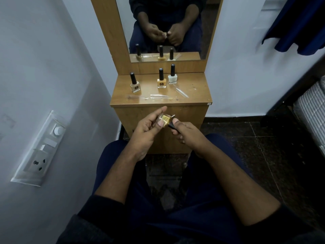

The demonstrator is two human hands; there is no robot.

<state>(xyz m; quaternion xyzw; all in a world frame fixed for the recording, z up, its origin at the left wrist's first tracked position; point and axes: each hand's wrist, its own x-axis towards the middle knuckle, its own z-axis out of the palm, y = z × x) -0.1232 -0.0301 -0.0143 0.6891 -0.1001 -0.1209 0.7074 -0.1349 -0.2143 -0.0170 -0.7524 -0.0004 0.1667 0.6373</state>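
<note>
My left hand (147, 131) pinches a small gold nail polish bottle (165, 119) between thumb and fingers, just in front of the wooden dresser. My right hand (186, 132) grips the bottle's black cap (171, 125), thumb on top. The bottle lies tilted, cap end toward my right hand. Whether the cap is loosened cannot be told. Three more nail polish bottles stand on the dresser top (193, 92): a beige one (135, 85) at the left, a yellow one (161, 80) in the middle, a white one (172, 75) beside it.
Clear plastic wrappers (158, 98) lie near the dresser's front edge. A mirror (167, 27) rises behind the bottles. A wall with a switch panel (40, 148) is close on my left. A bed edge (311, 110) and dark blue cloth (299, 23) are on the right.
</note>
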